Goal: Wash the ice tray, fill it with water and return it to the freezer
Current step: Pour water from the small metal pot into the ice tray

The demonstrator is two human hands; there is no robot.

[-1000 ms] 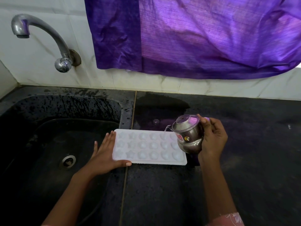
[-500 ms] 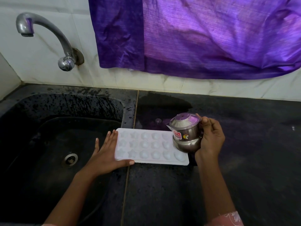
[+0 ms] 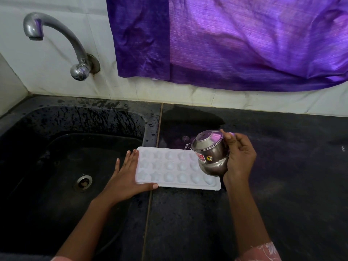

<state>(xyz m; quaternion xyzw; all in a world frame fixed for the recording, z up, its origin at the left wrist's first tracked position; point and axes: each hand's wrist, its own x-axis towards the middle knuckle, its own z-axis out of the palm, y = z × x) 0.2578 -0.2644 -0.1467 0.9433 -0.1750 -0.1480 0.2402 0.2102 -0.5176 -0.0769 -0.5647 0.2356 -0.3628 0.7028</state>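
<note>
Both hands serve the filling step: left hand (image 3: 124, 178), fingers straight, braces the ice tray (image 3: 169, 170) at the countertop's (image 3: 282, 185) left edge by the sink (image 3: 75, 147), right hand (image 3: 239, 159) grips a tilted steel pot (image 3: 211, 155) trickling water (image 3: 185, 148) into a far-row cell; next, the pour probably must move cell by cell.

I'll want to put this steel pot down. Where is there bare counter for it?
Bare black stone counter lies right of the right hand, and in front of the white plastic ice tray, toward the near edge. Crowded: the tray's right end, under the small steel pot.
</note>
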